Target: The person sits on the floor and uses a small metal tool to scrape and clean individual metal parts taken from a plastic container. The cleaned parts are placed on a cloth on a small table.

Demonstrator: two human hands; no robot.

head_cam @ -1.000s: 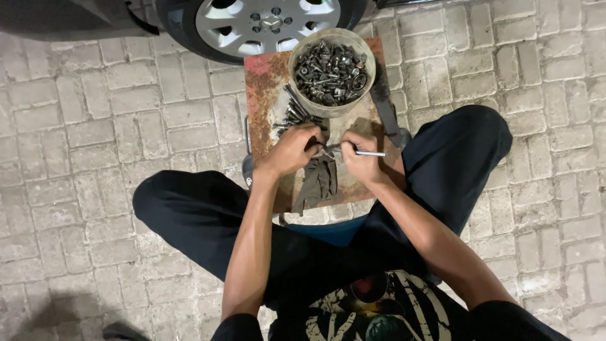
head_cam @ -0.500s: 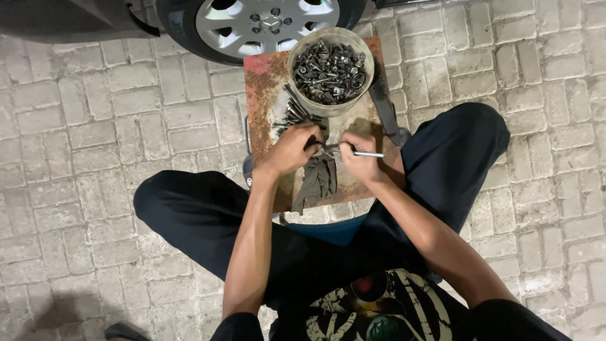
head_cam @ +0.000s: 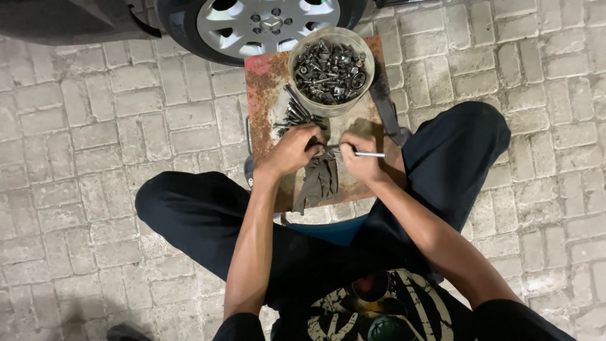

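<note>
On the rusty metal plate (head_cam: 265, 82), your left hand (head_cam: 291, 151) pinches a dark rag (head_cam: 319, 180) around one end of a thin metal rod (head_cam: 369, 154); your right hand (head_cam: 361, 159) grips its middle. Rod: stiff, light, likely greasy; hold through cloth.

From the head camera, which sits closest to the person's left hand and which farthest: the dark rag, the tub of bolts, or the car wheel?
From the left hand:
1. Dark rag, just below the hand on the rusty plate.
2. Tub of bolts, farther up the plate, to the right.
3. Car wheel, at the top, beyond the plate.
</note>
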